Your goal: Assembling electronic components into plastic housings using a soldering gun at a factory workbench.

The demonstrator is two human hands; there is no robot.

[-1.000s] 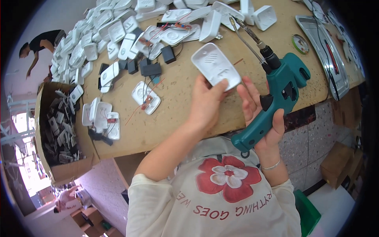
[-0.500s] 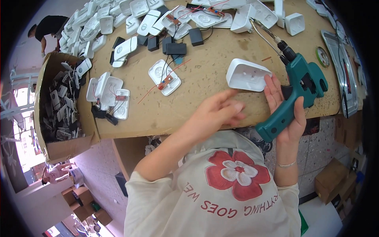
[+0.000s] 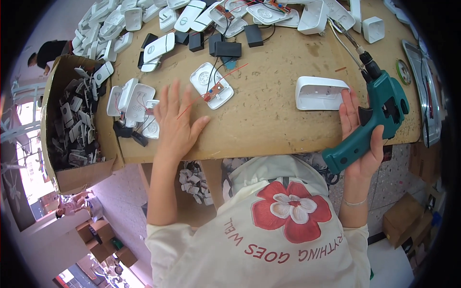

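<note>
My left hand (image 3: 176, 126) is spread flat and low over the table, with nothing in it. It partly covers a small white cover (image 3: 151, 128) beside white housings (image 3: 137, 102) with thin wires. Just right of its fingers lies a white cover with a small orange circuit board (image 3: 214, 90) and red and black wires. My right hand (image 3: 360, 144) holds a green soldering gun (image 3: 353, 145), its handle across the palm and its metal tip pointing away. The fingers of that hand reach the right end of an open white plastic housing (image 3: 321, 96), standing on its side.
White housings (image 3: 113, 29) are heaped at the far left, with black boxes (image 3: 227, 49) near them. A cardboard box (image 3: 108, 144) full of small parts stands at left. On the right are a solder-like reel (image 3: 403, 72) and a metal tray (image 3: 427, 101). A person (image 3: 50, 53) bends over beyond.
My left hand has moved left, away from the white housing, and its fingers have spread. The housing has tipped onto its side. My right hand still holds the soldering gun.
</note>
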